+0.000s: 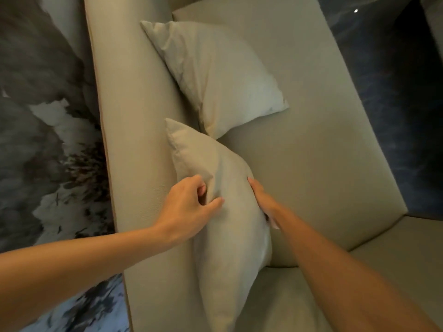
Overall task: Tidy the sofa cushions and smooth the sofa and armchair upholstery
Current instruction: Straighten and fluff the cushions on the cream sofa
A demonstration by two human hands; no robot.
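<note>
Two beige cushions lean against the backrest (134,97) of a beige sofa. The near cushion (223,236) stands on edge between my hands. My left hand (189,207) pinches a fold of its fabric on the backrest side. My right hand (261,200) lies flat against its other side, fingers partly tucked behind it. The far cushion (215,75) is paler and rests tilted on the seat cushion (311,144), its lower corner touching the near cushion's top.
A second seat cushion (287,303) lies in the near right foreground. Behind the backrest is a dark grey and white patterned wall (43,140). Dark blue flooring (407,104) runs along the sofa's front edge at the right.
</note>
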